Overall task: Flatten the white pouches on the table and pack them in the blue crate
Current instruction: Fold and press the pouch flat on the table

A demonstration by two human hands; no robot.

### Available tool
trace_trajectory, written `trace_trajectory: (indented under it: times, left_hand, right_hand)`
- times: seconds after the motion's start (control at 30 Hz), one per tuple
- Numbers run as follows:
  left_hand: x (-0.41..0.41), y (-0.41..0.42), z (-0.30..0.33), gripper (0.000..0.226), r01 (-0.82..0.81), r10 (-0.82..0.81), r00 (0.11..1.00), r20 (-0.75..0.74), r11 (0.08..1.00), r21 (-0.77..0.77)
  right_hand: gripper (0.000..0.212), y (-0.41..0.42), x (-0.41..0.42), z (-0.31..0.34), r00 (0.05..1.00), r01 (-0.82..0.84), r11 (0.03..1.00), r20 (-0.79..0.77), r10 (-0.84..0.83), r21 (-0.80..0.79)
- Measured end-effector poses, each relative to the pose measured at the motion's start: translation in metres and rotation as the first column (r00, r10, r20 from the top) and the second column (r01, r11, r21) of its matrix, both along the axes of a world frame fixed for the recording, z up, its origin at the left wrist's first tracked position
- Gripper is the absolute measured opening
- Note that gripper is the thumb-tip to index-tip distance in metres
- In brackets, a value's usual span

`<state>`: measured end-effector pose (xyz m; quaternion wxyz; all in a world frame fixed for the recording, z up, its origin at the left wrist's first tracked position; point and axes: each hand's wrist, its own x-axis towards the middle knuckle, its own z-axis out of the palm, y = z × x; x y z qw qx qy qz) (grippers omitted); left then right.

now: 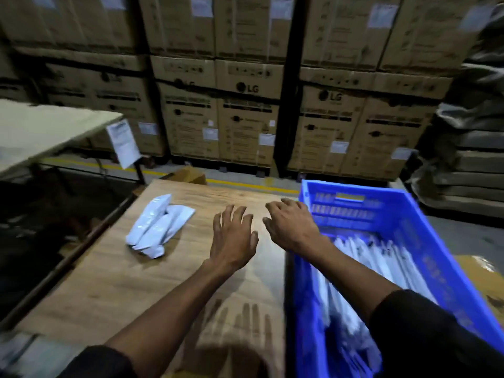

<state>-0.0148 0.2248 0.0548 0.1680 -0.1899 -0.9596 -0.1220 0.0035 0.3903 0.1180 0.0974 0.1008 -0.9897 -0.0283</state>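
Nearest the camera, two dark sleeves are cut off by the lower frame edge, and both bare forearms are extended forward over the light wooden table (114, 282). A dark shadow of spread fingers is cast on the table's near surface.

The blue slotted plastic crate (447, 268) is set against the table's right edge, with its long axis running from near to far. Inside it, flattened white pouches (381, 257) are packed on edge, their long axes aligned with the crate's length. The near part of the crate's contents is blurred and partly hidden by the right forearm, so no count can be made.

The left hand (234, 236) is held above the table's middle with its fingers spread and nothing held. The right hand (293, 226) is held just beside it, over the table's right edge at the crate's far-left corner, with its fingers loosely bent and nothing gripped. Contact between either hand and the table cannot be determined.

Towards the table's far left, a small pile of crumpled white plastic pouches (158, 227) lies on the surface, well apart from both hands. Its long axis runs diagonally, from near-left to far-right. The individual pouches overlap and cannot be separated by eye.

Beyond the table, a yellow floor line (245, 184) is visible, and behind it brown cardboard cartons (245, 110) are stacked in a wall. Their printed labels are too blurred to be read.
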Motion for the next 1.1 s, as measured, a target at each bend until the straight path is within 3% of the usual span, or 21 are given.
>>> trace_trajectory:
  times: [0.1, 0.3, 0.53, 0.77, 0.87, 0.93, 1.03, 1.1]
  left_hand:
    - [-0.013, -0.070, -0.040, 0.049, -0.146, 0.150, 0.986, 0.071, 0.988, -0.055]
    - [-0.046, -0.182, -0.098, 0.080, -0.322, 0.350, 0.923, 0.157, 0.930, -0.180]
    - [-0.090, -0.223, -0.136, 0.085, -0.169, 0.232, 0.946, 0.229, 0.950, -0.262]
    - [-0.101, -0.219, -0.142, 0.090, -0.197, 0.258, 0.914, 0.312, 0.957, -0.214]
    - [-0.088, -0.220, -0.149, 0.111, 0.016, 0.045, 0.961, 0.273, 0.976, -0.218]
    - [-0.072, -0.219, -0.153, 0.109, 0.219, -0.166, 0.952, 0.257, 0.957, -0.190]
    - [-0.043, -0.212, -0.157, 0.097, 0.428, -0.381, 0.891, 0.245, 0.886, -0.179]
    - [-0.027, -0.209, -0.156, 0.104, 0.545, -0.500, 0.823, 0.270, 0.829, -0.127]
  right_hand:
    - [0.040, -0.054, -0.015, -0.026, 0.993, -0.054, 0.998, 0.105, 0.055, -0.016]
    - [0.050, -0.122, -0.008, -0.099, 0.961, -0.062, 0.998, 0.269, 0.062, -0.007]
    - [0.043, -0.151, -0.002, -0.145, 0.945, 0.020, 1.000, 0.327, -0.021, 0.006]
    - [0.054, -0.147, -0.002, -0.160, 0.934, 0.070, 0.996, 0.346, -0.083, 0.050]
    - [0.058, -0.144, 0.002, -0.157, 0.950, 0.093, 0.996, 0.300, -0.089, 0.003]
    - [0.055, -0.143, 0.007, -0.152, 0.954, 0.127, 0.992, 0.276, -0.118, -0.017]
    - [0.053, -0.142, 0.022, -0.148, 0.963, 0.159, 0.984, 0.233, -0.138, -0.075]
    - [0.054, -0.140, 0.034, -0.150, 0.968, 0.168, 0.980, 0.207, -0.144, -0.103]
